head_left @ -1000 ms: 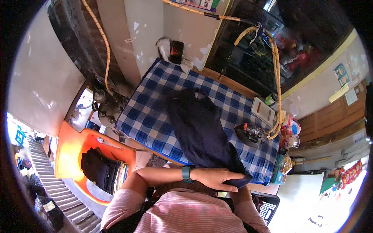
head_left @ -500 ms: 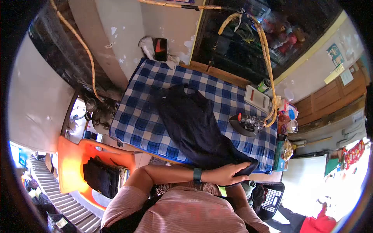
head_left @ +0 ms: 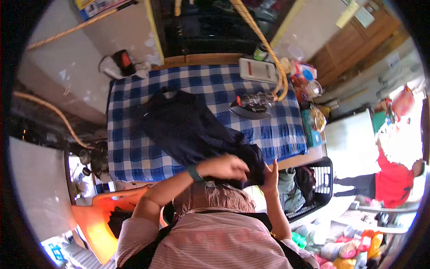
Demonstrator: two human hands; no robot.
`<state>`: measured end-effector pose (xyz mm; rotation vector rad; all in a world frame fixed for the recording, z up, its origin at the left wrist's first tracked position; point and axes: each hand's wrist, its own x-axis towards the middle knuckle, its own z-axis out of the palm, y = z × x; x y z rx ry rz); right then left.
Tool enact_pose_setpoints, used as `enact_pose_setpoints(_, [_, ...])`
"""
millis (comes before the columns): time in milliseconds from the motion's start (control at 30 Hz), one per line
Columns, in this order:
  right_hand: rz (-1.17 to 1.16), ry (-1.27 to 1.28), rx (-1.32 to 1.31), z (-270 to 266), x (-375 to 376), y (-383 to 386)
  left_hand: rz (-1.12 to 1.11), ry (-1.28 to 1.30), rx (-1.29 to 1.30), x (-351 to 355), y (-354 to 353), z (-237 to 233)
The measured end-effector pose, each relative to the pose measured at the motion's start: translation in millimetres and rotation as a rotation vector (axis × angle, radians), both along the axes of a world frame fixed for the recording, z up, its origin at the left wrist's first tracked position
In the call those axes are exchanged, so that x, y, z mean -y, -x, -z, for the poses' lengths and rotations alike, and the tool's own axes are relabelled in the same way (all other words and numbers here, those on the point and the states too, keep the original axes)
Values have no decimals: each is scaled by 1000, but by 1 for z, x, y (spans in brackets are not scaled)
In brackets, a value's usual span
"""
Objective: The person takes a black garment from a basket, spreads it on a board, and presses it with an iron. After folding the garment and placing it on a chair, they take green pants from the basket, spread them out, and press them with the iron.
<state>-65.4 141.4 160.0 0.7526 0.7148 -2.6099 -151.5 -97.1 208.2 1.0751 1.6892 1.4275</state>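
A dark navy shirt [head_left: 183,123] lies stretched across the blue-and-white checked cloth [head_left: 130,152], its collar toward the far side and its near end bunched at the table's front edge. My left hand [head_left: 226,167], with a dark watch on the wrist, is over the near part of the shirt. Its fingers are stretched out and a little blurred, with nothing visible in them. At the shirt's near right end, my right hand [head_left: 270,178] grips the edge; some fingers are hidden by the fabric. A clothes iron [head_left: 251,106] rests on the cloth beyond my hands, to the right.
An orange rope-like cord [head_left: 264,40] runs down to the iron. A white tray [head_left: 257,70] stands at the back right. Beside the table are a black basket [head_left: 323,184] of clothes and an orange chair [head_left: 96,231]. A person in red [head_left: 394,181] is at far right.
The view has turned, so the table sits further left. My left hand has moved left from the shirt's end onto its near part. My right hand, mostly hidden before, now shows at that end.
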Motion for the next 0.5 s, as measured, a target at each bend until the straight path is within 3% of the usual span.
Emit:
enact_pose_setpoints(33, [17, -2, -35, 10, -4, -7, -242, 59, -29, 15, 20, 6])
enact_pose_setpoints(133, [-2, -130, -62, 56, -10, -30, -888, 374, -560, 79, 93, 40])
enact_pose_setpoints(167, [47, -299, -40, 50, -2, -38, -1032, 377, -819, 108, 125, 78])
enact_pose_setpoints(200, [96, -468, -15, 41, 5, -45, -1182, 475, -859, 130, 147, 98])
enact_pose_setpoints(267, [93, -437, 21, 45, 4, -55, -1421, 716, -1091, 178, 187, 148])
enact_pose_setpoints(333, [-86, -795, -38, 46, 5, -62, -1471, 818, -812, 202, 201, 163])
enact_pose_setpoints(400, [-60, -848, -59, 50, 3, -69, -1442, 897, -670, 203, 198, 136])
enact_pose_setpoints(433, [-142, -1049, -59, 52, 2, -72, -1423, 989, -524, 205, 196, 126])
enact_pose_setpoints(500, [-191, -1361, -78, 60, 0, -74, -1377, 947, -484, 231, 212, 154])
